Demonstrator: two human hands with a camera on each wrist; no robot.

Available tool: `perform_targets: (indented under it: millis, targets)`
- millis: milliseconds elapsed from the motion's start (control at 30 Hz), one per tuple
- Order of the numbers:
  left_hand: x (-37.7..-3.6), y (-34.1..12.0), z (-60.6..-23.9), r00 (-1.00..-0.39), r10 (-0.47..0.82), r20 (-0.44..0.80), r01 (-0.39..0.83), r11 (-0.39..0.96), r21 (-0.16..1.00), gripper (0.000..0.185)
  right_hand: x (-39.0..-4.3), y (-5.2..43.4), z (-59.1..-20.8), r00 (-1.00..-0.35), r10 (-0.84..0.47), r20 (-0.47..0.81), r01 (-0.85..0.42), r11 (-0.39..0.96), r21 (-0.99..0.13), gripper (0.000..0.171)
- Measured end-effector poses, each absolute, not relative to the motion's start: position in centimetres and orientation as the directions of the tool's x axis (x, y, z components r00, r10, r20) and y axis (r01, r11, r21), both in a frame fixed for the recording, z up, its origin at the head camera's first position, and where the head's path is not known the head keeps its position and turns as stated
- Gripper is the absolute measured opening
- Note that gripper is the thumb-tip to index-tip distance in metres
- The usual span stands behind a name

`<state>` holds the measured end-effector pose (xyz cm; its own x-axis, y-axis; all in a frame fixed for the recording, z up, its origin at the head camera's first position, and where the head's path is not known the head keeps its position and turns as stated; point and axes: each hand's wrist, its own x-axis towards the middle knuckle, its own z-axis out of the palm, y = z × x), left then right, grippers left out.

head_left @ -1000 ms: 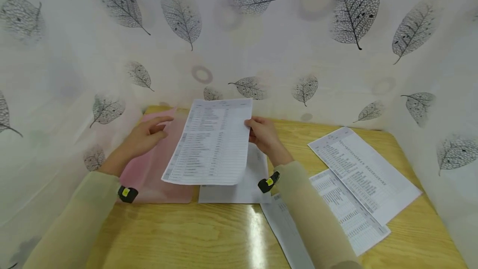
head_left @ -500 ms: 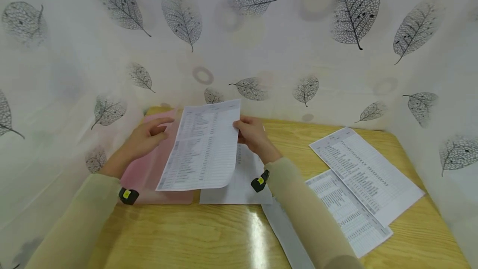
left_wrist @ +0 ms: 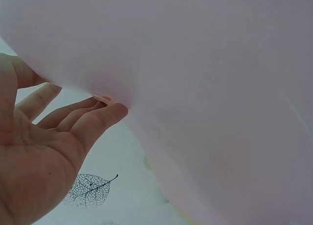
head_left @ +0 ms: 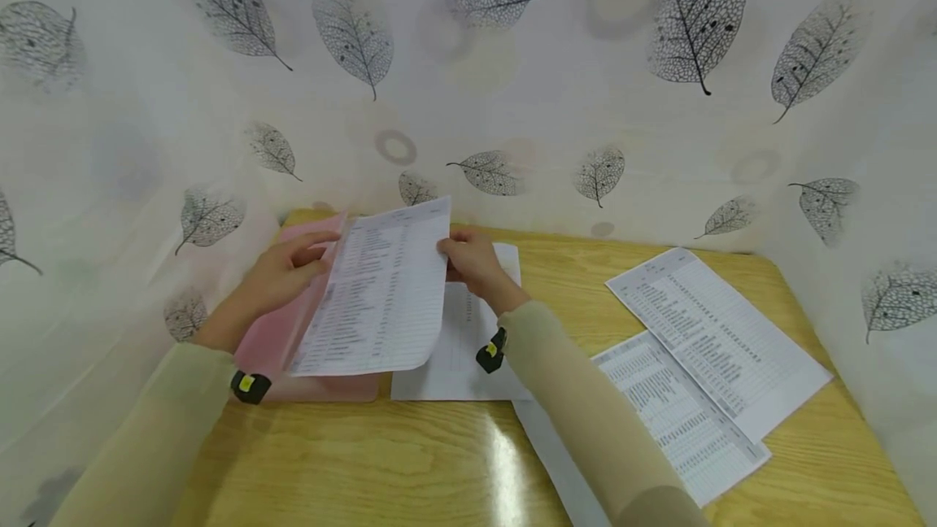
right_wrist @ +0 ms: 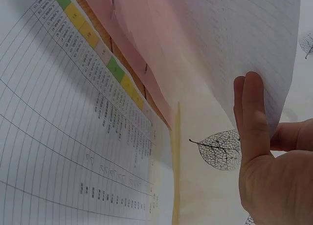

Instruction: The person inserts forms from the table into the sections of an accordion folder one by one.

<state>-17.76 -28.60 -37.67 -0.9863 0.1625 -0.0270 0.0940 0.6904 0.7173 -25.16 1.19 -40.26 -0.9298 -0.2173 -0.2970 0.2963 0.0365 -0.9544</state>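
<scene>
A pink translucent folder lies at the left of the table with its cover raised. My left hand pinches the edge of that cover; the left wrist view shows the fingertips at the folder's pink film. Between thumb and fingers, my right hand holds a printed sheet of paper by its right edge. The sheet is tilted, and its left side overlaps the folder in the head view. In the right wrist view, the back of the sheet rises in front of the fingers.
Another printed sheet lies flat beneath the held one, right of the folder. Two printed pages overlap at the right of the wooden table. A further sheet lies partly under my right forearm. A leaf-patterned curtain surrounds the table.
My right hand has moved left with the printed sheet, bringing it over the folder and closer to the left hand. The left hand has stayed almost in place.
</scene>
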Motion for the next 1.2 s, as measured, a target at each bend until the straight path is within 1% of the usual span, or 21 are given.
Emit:
perform_targets:
  millis: [200,367,567,833,1200]
  targets:
    - [-17.8,-28.6,-37.9,-0.986,0.162,-0.046,0.077,0.676,0.733,0.055,-25.2,0.1,-40.6,-0.917,-0.228,-0.328,0.322,0.064,-0.945,0.04]
    - [-17.9,-28.6,-37.7,-0.985,0.172,-0.022,0.099,0.663,0.742,0.053,-25.2,-0.9,-40.6,-0.916,-0.25,-0.314,0.305,0.074,-0.949,0.04]
    - [-17.7,-28.4,-37.4,-0.986,0.166,-0.015,0.093,0.625,0.775,0.052,-25.3,-2.1,-41.0,-0.919,-0.244,-0.309,0.305,0.057,-0.951,0.038]
    - [-17.7,-28.5,-37.6,-0.987,0.161,-0.008,0.1,0.647,0.756,0.052,-25.1,-3.6,-41.2,-0.915,-0.247,-0.318,0.313,0.06,-0.948,0.036]
    - [-17.4,-28.6,-37.2,-0.986,0.168,-0.004,0.106,0.637,0.763,0.052,-24.8,-5.8,-41.5,-0.911,-0.278,-0.305,0.302,0.055,-0.952,0.034]
